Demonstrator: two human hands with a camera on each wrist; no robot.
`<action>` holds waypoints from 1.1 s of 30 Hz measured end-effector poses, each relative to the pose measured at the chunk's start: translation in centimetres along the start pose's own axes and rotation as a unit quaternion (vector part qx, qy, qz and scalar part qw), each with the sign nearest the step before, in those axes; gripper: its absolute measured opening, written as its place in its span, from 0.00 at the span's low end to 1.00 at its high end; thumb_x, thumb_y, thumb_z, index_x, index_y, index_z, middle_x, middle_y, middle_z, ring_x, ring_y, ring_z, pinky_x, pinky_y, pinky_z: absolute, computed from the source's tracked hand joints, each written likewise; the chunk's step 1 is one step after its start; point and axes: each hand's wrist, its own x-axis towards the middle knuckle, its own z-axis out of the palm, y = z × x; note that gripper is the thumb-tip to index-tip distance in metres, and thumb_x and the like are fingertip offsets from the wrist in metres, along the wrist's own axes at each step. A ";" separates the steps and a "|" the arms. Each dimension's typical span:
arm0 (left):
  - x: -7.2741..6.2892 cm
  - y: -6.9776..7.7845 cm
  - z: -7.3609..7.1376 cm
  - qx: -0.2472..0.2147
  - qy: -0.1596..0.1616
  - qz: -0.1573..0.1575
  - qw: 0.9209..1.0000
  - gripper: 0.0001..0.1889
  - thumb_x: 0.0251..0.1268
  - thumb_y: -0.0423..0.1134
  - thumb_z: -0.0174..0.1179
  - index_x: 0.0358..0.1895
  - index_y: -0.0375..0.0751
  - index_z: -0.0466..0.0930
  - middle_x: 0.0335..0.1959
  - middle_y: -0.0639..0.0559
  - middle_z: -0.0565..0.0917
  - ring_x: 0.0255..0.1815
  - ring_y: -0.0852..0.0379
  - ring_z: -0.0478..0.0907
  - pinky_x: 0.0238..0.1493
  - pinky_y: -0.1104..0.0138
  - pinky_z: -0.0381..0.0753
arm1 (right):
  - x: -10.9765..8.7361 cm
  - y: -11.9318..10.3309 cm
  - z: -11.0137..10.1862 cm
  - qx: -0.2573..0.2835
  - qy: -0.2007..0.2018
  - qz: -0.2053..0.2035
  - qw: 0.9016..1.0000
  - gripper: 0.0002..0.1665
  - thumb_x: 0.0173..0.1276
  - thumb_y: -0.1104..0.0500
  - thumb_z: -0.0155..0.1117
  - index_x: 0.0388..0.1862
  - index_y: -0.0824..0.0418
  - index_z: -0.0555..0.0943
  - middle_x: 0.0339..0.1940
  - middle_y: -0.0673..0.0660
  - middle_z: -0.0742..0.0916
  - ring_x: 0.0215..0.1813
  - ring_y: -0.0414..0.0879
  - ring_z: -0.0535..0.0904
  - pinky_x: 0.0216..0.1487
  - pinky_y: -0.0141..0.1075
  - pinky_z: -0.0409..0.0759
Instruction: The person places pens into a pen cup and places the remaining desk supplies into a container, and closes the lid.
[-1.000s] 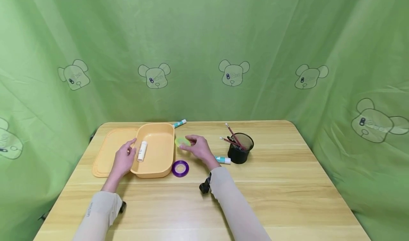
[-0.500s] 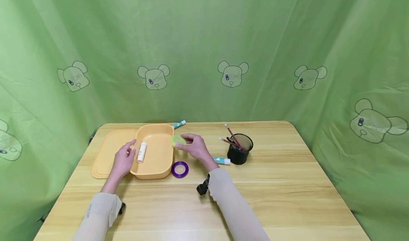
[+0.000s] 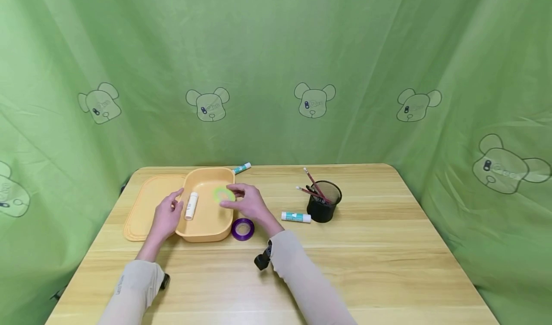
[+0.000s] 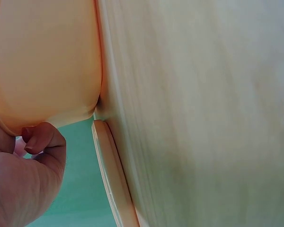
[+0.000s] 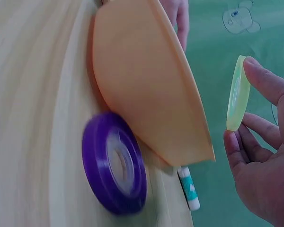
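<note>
My right hand (image 3: 252,202) pinches a yellow-green roll of tape (image 3: 223,195) between thumb and fingers, above the right part of an orange plastic box (image 3: 222,219). In the right wrist view the tape roll (image 5: 238,94) is held on edge, clear of the box wall (image 5: 142,71). At the box's left rim, my left hand (image 3: 167,214) grips the edge; its curled fingers (image 4: 45,137) show against the rim in the left wrist view. A white glue stick (image 3: 191,206) lies inside the box. Just outside its right wall lies a purple tape roll (image 3: 243,229).
The orange lid (image 3: 148,205) lies left of the box, partly behind the left hand. A glue stick (image 3: 242,168) lies behind the box, and another glue stick (image 3: 295,217) to the right. Beside that stands a black mesh pen holder (image 3: 321,211) with pencils (image 3: 316,183).
My right hand has carried the yellow-green tape roll leftward, from beside the box to over its inside. The right glue stick has come fully into view. My left hand stays at the rim.
</note>
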 end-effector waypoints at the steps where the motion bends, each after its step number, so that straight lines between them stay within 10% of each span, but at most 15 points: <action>1: 0.0 0.0 0.0 0.001 0.001 0.000 1.000 0.24 0.79 0.31 0.51 0.75 0.34 0.69 0.37 0.42 0.75 0.35 0.55 0.70 0.33 0.70 0.72 | 0.0 -0.1 0.3 -0.001 -0.003 -0.002 1.000 0.37 0.60 0.52 0.81 0.67 0.60 0.80 0.64 0.60 0.85 0.63 0.55 0.80 0.66 0.44 0.80; 33: 0.2 -0.3 0.0 -0.015 -0.017 -0.019 1.000 0.24 0.81 0.33 0.50 0.76 0.37 0.67 0.38 0.43 0.74 0.30 0.58 0.68 0.27 0.72 0.72 | 0.3 -2.8 7.6 -0.147 -0.051 0.005 0.988 0.34 0.55 0.48 0.85 0.58 0.61 0.87 0.46 0.54 0.91 0.37 0.36 0.76 0.40 0.26 0.77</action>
